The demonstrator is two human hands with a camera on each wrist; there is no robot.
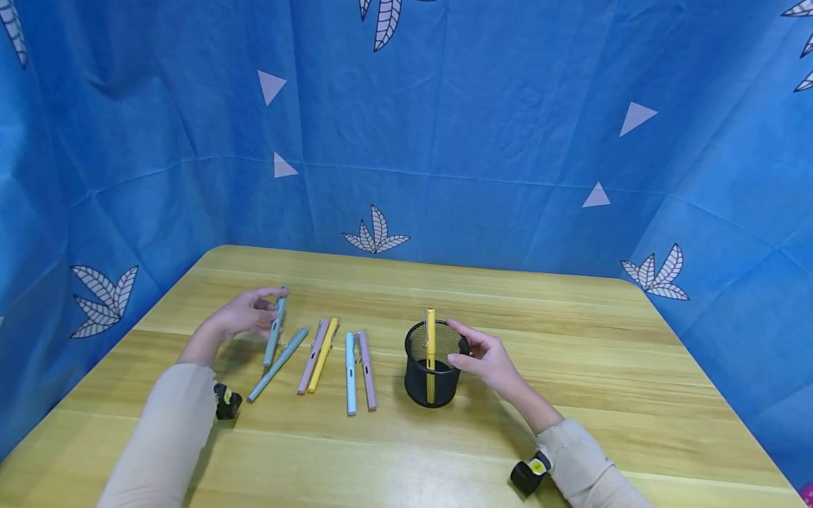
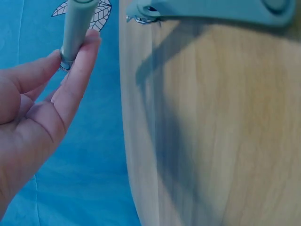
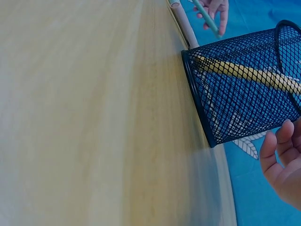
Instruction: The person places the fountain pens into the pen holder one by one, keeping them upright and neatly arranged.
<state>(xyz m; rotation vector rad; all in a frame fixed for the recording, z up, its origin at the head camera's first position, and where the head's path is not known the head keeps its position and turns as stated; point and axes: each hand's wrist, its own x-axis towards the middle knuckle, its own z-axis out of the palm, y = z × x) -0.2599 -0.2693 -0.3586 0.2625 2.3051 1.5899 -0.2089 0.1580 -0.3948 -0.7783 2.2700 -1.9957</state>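
My left hand [image 1: 250, 312] pinches a grey-green capped pen [image 1: 274, 331] near its upper end, between thumb and fingers. That pen [image 2: 77, 28] stands tilted in the left wrist view, over a second grey-green pen [image 1: 277, 365] lying on the table. On the right, a black mesh pen holder [image 1: 416, 381] stands upright with one yellow pen [image 1: 430, 339] inside. My right hand [image 1: 492, 360] holds the holder's right side at the rim, thumb in front and forefinger behind. Its fingers [image 3: 269, 148] show bent beside the mesh in the right wrist view.
Between the hands lie a lilac pen [image 1: 314, 356] beside a yellow pen [image 1: 324, 355], then a light blue pen [image 1: 351, 374] beside another lilac pen [image 1: 367, 370]. The wooden table [image 1: 406, 458] is bounded by a blue patterned cloth [image 1: 483, 141] at its back and sides.
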